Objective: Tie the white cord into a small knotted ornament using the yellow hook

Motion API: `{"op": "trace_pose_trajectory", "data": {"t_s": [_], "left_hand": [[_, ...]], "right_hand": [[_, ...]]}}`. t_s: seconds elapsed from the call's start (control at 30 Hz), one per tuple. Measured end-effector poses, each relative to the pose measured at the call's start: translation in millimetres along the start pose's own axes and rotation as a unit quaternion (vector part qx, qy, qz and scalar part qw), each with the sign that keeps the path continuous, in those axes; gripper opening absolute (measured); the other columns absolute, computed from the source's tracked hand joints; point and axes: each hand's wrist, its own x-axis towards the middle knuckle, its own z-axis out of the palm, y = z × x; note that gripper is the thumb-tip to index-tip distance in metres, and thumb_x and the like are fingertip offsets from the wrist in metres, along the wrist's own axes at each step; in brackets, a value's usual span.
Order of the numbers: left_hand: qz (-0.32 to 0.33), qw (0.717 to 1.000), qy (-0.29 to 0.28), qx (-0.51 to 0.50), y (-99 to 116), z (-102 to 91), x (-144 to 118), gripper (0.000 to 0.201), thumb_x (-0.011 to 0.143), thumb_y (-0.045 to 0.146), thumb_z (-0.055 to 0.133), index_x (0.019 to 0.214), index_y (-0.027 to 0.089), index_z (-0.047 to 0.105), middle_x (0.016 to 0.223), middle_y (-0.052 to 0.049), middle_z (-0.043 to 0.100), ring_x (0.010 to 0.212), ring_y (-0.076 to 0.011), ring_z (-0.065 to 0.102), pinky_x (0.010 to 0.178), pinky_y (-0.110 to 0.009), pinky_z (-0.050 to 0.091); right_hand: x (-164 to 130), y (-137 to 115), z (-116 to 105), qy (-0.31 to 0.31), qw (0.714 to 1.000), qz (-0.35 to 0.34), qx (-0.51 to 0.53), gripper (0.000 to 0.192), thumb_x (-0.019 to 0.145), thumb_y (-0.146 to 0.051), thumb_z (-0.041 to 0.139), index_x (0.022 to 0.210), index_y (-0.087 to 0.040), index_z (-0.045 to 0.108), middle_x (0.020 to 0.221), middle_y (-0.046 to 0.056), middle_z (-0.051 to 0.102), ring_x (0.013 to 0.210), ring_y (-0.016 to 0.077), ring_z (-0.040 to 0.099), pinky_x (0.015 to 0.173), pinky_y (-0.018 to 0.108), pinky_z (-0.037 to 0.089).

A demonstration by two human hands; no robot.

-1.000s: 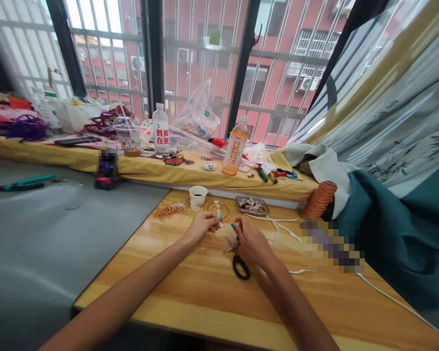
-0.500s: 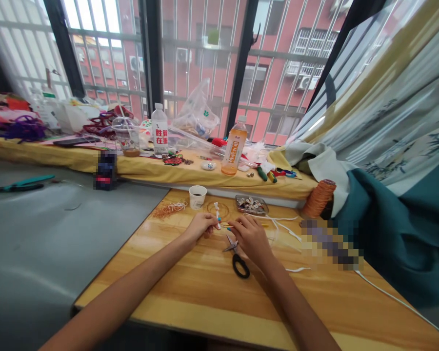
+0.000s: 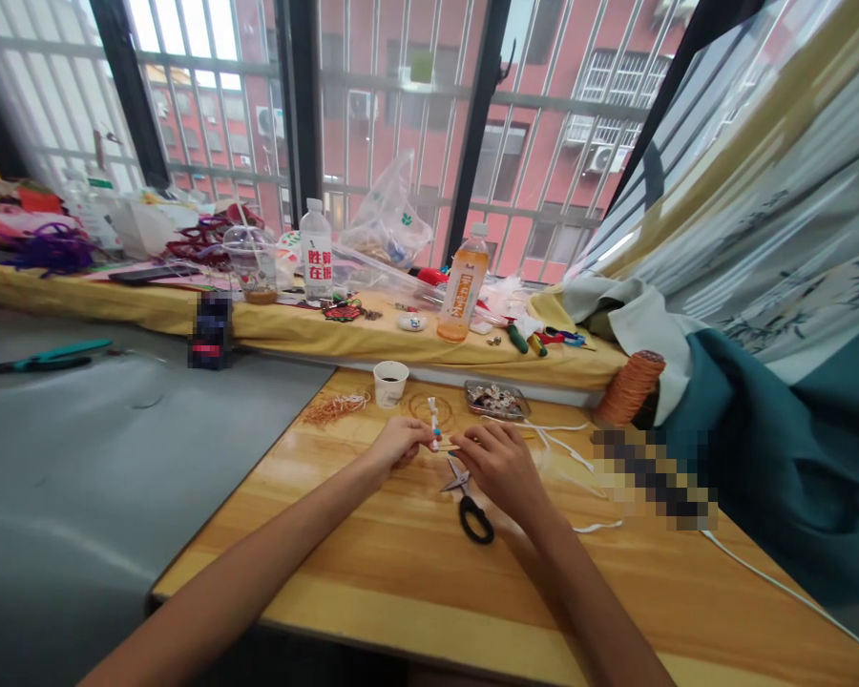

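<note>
My left hand (image 3: 399, 442) pinches a small white beaded piece (image 3: 433, 417) that stands upright above the wooden table (image 3: 415, 563). My right hand (image 3: 502, 464) is close beside it, fingers curled around a thin stick-like piece that points toward the left hand; what it is I cannot tell. Black-handled scissors (image 3: 471, 506) lie on the table just under my right wrist. A white cord (image 3: 565, 448) trails to the right of that hand.
A small paper cup (image 3: 389, 383), a pile of orange thread (image 3: 333, 408), a tray of small parts (image 3: 494, 400) and an orange thread spool (image 3: 630, 387) sit at the table's far side. Bottles (image 3: 462, 285) and clutter line the yellow sill. Teal fabric (image 3: 780, 458) hangs at right.
My right hand has moved up and left toward the left hand, and the two now meet at the white beaded piece. The scissors stay on the table.
</note>
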Motion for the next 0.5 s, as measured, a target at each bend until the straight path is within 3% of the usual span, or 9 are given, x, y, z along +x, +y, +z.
{"op": "trace_pose_trajectory", "data": {"t_s": [0.5], "left_hand": [[-0.041, 0.998, -0.013, -0.039, 11, 4.8, -13, 0.014, 0.052, 0.023, 0.056, 0.056, 0.009, 0.056, 0.046, 0.003, 0.047, 0.033, -0.0005, 0.022, 0.038, -0.02, 0.006]], "right_hand": [[-4, -3, 2, -0.008, 0.997, -0.052, -0.06, 0.017, 0.084, -0.016, 0.039, 0.087, -0.018, 0.056, 0.075, 0.003, 0.057, 0.073, 0.0147, 0.043, 0.071, 0.029, 0.025]]}}
